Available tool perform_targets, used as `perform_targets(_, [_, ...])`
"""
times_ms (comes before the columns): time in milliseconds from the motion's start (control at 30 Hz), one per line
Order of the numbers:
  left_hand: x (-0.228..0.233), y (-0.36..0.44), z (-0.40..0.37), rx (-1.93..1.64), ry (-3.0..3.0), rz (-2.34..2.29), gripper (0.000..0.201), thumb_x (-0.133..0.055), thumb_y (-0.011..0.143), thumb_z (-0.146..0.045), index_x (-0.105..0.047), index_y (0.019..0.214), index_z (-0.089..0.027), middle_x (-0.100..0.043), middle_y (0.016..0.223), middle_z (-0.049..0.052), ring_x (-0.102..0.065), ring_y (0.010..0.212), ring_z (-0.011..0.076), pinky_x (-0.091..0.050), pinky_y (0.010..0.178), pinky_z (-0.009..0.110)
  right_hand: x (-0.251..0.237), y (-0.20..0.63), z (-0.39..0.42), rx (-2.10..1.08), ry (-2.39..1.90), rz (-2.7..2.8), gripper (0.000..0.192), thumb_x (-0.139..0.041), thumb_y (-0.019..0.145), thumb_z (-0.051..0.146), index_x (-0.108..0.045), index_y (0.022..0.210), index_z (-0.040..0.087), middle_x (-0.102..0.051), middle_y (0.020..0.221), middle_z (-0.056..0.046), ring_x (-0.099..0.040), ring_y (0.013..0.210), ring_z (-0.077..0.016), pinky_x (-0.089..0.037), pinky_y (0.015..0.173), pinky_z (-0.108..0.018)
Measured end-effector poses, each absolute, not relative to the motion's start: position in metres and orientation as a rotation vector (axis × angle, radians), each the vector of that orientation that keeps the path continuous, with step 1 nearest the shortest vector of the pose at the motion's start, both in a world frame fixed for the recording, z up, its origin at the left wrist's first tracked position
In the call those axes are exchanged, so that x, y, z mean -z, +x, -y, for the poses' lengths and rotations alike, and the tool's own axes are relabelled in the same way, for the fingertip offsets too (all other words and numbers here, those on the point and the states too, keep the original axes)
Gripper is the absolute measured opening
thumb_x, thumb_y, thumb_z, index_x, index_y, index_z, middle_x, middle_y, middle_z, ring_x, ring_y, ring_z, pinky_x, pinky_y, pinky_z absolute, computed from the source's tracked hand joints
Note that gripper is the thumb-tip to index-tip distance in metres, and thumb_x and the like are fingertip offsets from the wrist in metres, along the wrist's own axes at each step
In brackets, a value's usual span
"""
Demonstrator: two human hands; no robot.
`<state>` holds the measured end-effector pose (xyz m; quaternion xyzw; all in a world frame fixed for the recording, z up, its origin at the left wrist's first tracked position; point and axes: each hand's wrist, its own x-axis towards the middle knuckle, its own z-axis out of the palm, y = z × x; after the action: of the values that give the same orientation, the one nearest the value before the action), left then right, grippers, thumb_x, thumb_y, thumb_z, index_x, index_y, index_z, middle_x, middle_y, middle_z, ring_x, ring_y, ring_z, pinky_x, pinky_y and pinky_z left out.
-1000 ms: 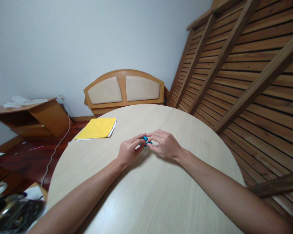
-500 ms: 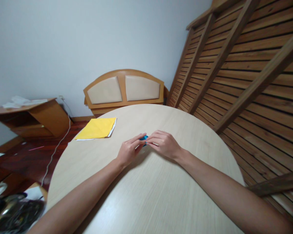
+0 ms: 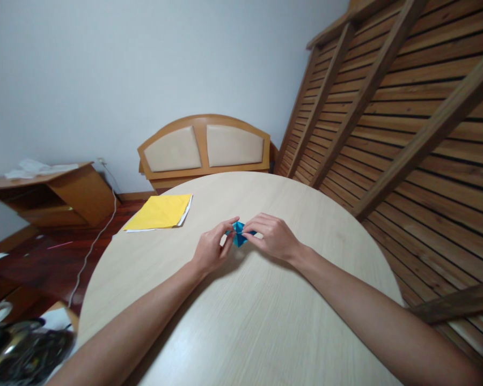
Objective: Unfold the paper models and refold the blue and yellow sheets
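Round pale wood-grain tabletop [image 3: 241, 321] filling the lower frame, bare forearms reaching across it from the near edge. Dark clutter [image 3: 20, 348] low at the near left, too blurred to tell apart. Left hand [image 3: 212, 247] and right hand [image 3: 274, 237] meeting at the middle of the tabletop, fingers curled in, thumb and forefinger tips of each pinched on a small folded blue paper [image 3: 239, 235]. Blue paper raised slightly between the two sets of fingertips, pointed end downward, just above the surface; cannot tell whether its tip touches the wood. Left grip on the paper's left edge, right grip on its upper right corner, other fingers loosely bent. Farther back, toward the left edge of the tabletop, yellow paper [image 3: 160, 211] lying flat, white sheet edges peeking out beneath it, well apart from the hands. Beyond the far rim, padded wooden headboard [image 3: 204, 147] leaning against a pale wall. Low wooden cabinet [image 3: 52, 193] at the left, white cable [image 3: 92, 241] trailing over dark red floor. Slatted wooden frame [image 3: 394, 107] propped at the right.
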<state>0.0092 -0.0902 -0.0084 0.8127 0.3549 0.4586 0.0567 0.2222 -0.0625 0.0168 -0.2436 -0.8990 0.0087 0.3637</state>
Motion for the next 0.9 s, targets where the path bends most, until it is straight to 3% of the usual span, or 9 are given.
perform_targets(167, [0.0119, 0.0080, 0.0886, -1.475, 2.322, -1.069, 0.024, -0.046, 0.100, -0.021, -0.053, 0.123, -0.020, -0.070, 0.124, 0.013, -0.073, 0.098, 0.0179, -0.061, 0.084, 0.036, -0.0162, 0.2231, 0.0607, -0.094, -0.653, 2.266, 0.008, -0.062, 0.092, 0.021, -0.070, 0.092, 0.021, -0.075, 0.098, -0.005, -0.067, 0.094, -0.0205, -0.052, 0.087, -0.037])
perform_targets(367, [0.0172, 0.0081, 0.0856, -1.547, 2.199, -0.975, 0.008, -0.042, 0.103, -0.027, -0.045, 0.109, -0.022, -0.070, 0.122, 0.013, -0.071, 0.099, 0.0186, -0.060, 0.078, 0.036, -0.0163, 0.2227, 0.0605, -0.273, -0.700, 2.133, 0.008, -0.063, 0.090, 0.020, -0.071, 0.090, 0.020, -0.071, 0.120, -0.009, -0.067, 0.111, -0.0213, -0.050, 0.099, -0.038])
perform_targets(533, [0.0162, 0.0091, 0.0865, -1.494, 2.144, -0.951, 0.009, -0.043, 0.103, -0.030, -0.044, 0.107, -0.021, -0.069, 0.121, 0.014, -0.071, 0.101, 0.0204, -0.058, 0.081, 0.038, -0.0146, 0.2206, 0.0607, -0.471, -0.769, 2.093, 0.008, -0.064, 0.089, 0.021, -0.072, 0.085, 0.021, -0.077, 0.102, -0.006, -0.071, 0.095, -0.0199, -0.053, 0.087, -0.035])
perform_targets(767, [0.0136, 0.0032, 0.0872, -1.321, 2.233, -0.818, 0.061, -0.061, 0.091, -0.027, -0.029, 0.143, -0.022, -0.055, 0.139, 0.020, -0.062, 0.116, 0.0260, -0.053, 0.095, 0.044, -0.0143, 0.2201, 0.0584, -0.560, -0.833, 2.024, 0.011, -0.064, 0.089, 0.024, -0.073, 0.086, 0.018, -0.076, 0.091, -0.006, -0.069, 0.081, -0.0177, -0.052, 0.076, -0.032])
perform_targets(900, [0.0155, 0.0009, 0.0855, -1.254, 2.206, -0.871, 0.077, -0.066, 0.088, -0.029, -0.022, 0.150, -0.022, -0.058, 0.133, 0.019, -0.063, 0.112, 0.0256, -0.051, 0.098, 0.046, -0.0148, 0.2215, 0.0567, -0.595, -0.855, 1.975, 0.013, -0.064, 0.089, 0.026, -0.073, 0.087, 0.018, -0.076, 0.089, -0.006, -0.069, 0.080, -0.0178, -0.051, 0.072, -0.030])
